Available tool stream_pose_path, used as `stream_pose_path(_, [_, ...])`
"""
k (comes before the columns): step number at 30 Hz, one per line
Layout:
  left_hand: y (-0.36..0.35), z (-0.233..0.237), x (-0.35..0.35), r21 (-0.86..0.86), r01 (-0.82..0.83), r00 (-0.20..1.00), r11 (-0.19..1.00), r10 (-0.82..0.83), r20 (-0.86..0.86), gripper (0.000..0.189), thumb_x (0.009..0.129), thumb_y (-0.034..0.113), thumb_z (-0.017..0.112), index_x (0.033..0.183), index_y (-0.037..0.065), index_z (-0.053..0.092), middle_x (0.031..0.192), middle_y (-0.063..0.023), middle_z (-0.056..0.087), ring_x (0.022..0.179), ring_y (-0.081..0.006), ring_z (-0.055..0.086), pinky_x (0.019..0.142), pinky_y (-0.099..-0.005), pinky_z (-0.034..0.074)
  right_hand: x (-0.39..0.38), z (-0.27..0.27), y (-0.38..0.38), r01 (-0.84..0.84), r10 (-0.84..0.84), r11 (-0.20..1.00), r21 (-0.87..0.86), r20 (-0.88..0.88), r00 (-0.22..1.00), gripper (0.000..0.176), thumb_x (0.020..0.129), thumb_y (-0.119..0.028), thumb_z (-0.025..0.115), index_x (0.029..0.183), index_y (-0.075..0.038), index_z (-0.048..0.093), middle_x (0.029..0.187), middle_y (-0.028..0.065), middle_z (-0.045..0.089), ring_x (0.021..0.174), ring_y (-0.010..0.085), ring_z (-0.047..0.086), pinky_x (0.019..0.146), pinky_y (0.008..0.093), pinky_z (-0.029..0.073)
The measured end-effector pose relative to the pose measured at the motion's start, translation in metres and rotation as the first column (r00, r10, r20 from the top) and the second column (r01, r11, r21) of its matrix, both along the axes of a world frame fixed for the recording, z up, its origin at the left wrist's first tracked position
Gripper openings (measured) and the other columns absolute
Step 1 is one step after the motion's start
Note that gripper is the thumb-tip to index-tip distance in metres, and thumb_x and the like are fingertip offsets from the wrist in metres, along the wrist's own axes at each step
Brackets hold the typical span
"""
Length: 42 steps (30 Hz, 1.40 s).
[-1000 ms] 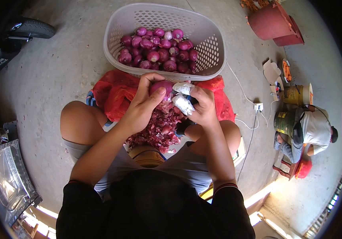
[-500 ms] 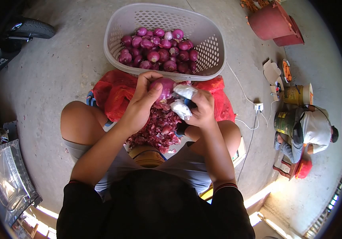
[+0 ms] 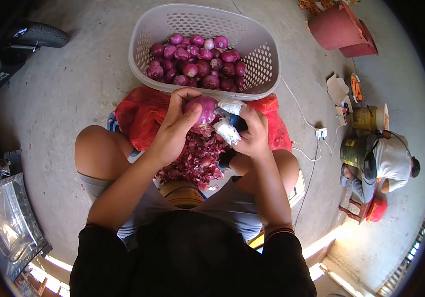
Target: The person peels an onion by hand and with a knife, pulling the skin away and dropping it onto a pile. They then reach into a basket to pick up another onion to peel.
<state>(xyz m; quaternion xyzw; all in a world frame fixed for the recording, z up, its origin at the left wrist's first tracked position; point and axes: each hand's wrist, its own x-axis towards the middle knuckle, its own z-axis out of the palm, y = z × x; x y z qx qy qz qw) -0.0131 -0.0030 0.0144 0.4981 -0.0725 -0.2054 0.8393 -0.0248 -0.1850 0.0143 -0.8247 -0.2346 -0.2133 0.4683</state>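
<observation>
Over concrete floor (image 3: 74, 99), left hand (image 3: 175, 131) holds onion (image 3: 205, 107), right hand (image 3: 254, 136) a blue-handled tool (image 3: 239, 123).

Onions (image 3: 195, 59) in basket (image 3: 202, 20), basket behind sack (image 3: 138, 116); peels (image 3: 192, 161) on sack

left hand (image 3: 175, 129) holds red onion (image 3: 203, 109) | right hand (image 3: 253, 133) with wrapped fingers (image 3: 226, 130) touches it | basket (image 3: 257, 29) of onions (image 3: 195, 60) just past | peels (image 3: 197, 158) below
</observation>
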Motion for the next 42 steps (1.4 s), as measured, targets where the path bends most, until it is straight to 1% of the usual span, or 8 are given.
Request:
stream_pose_path(6, [0.0,0.0,-0.001,-0.007,0.013,1.0,1.0,-0.013,0.001,0.034,0.096,0.027,0.044,0.12,0.005,0.033,0.111,-0.0062,0.044,0.102,-0.011,0.042,0.092,-0.0259,0.034,-0.003,0.0,-0.003,0.02,-0.023,0.999,-0.046,-0.068,0.997,0.037,0.063,-0.012,0.076,0.096,-0.004,0.062,0.073,0.0084,0.061,0.059,0.0253,0.061,0.053,0.0336,0.047])
stream_pose_path(16, [0.001,-0.012,0.001,0.074,0.0,0.999,0.997,-0.004,0.047,0.031,0.098,0.023,0.038,0.124,0.008,0.031,0.118,-0.0072,0.044,0.111,-0.0143,0.044,0.096,-0.032,0.035,0.001,-0.004,0.004,-0.008,0.009,1.0,-0.028,0.041,0.999,0.033,0.065,-0.008,0.074,0.096,-0.005,0.064,0.073,0.0086,0.062,0.06,0.0252,0.061,0.055,0.0337,0.048])
stream_pose_path(24, [-0.001,-0.009,-0.003,0.04,-0.013,1.0,0.999,0.012,0.019,0.03,0.098,0.023,0.038,0.123,0.008,0.032,0.117,-0.0083,0.046,0.11,-0.0153,0.046,0.096,-0.0325,0.036,0.002,-0.001,0.013,0.004,-0.011,0.998,0.056,0.124,0.992,0.032,0.063,-0.011,0.075,0.091,-0.003,0.062,0.071,0.0088,0.061,0.057,0.0258,0.06,0.052,0.035,0.047])
stream_pose_path(30, [-0.004,-0.009,-0.005,-0.016,-0.044,0.998,0.999,0.043,-0.05,0.029,0.098,0.023,0.038,0.123,0.008,0.032,0.118,-0.0091,0.047,0.111,-0.0168,0.046,0.098,-0.0337,0.035,0.002,-0.015,0.005,0.012,0.023,0.984,-0.175,0.198,0.98,0.028,0.062,-0.017,0.076,0.083,-0.009,0.058,0.064,0.0056,0.056,0.05,0.0236,0.055,0.044,0.0335,0.041])
stream_pose_path(34, [-0.005,-0.011,-0.005,0.022,-0.072,0.997,0.997,0.073,-0.022,0.029,0.098,0.024,0.038,0.123,0.009,0.033,0.119,-0.0091,0.046,0.112,-0.0171,0.045,0.098,-0.0341,0.034,0.004,-0.02,0.003,0.018,0.007,0.991,-0.13,0.19,0.982,0.033,0.061,-0.017,0.078,0.087,-0.008,0.059,0.069,0.0074,0.059,0.052,0.023,0.056,0.046,0.0323,0.043])
stream_pose_path(37, [-0.007,-0.007,-0.006,-0.023,-0.072,0.997,0.997,0.072,-0.018,0.03,0.098,0.025,0.038,0.122,0.008,0.033,0.118,-0.0085,0.046,0.112,-0.0171,0.046,0.098,-0.0342,0.035,0.001,-0.015,0.007,0.05,-0.063,0.995,0.082,0.161,0.985,0.042,0.061,-0.018,0.081,0.094,-0.005,0.058,0.078,0.0102,0.064,0.057,0.0231,0.06,0.051,0.0308,0.046])
stream_pose_path(40, [-0.007,-0.005,-0.006,-0.14,-0.073,0.993,0.987,0.059,-0.105,0.031,0.098,0.026,0.039,0.122,0.007,0.032,0.118,-0.0077,0.045,0.112,-0.0168,0.045,0.097,-0.0342,0.035,0.002,-0.02,-0.002,0.018,-0.027,0.996,0.092,0.097,0.995,0.052,0.06,-0.02,0.083,0.101,-0.002,0.056,0.086,0.0123,0.066,0.061,0.0237,0.062,0.056,0.0305,0.049])
stream_pose_path(42, [-0.005,-0.005,-0.005,-0.1,-0.083,0.995,0.992,0.077,-0.059,0.032,0.098,0.025,0.039,0.122,0.007,0.032,0.118,-0.0073,0.045,0.111,-0.0165,0.045,0.097,-0.034,0.035,0.001,-0.02,-0.006,0.021,-0.024,0.999,0.035,0.079,0.997,0.055,0.059,-0.021,0.083,0.102,-0.002,0.055,0.085,0.0127,0.065,0.061,0.0248,0.062,0.057,0.0313,0.049])
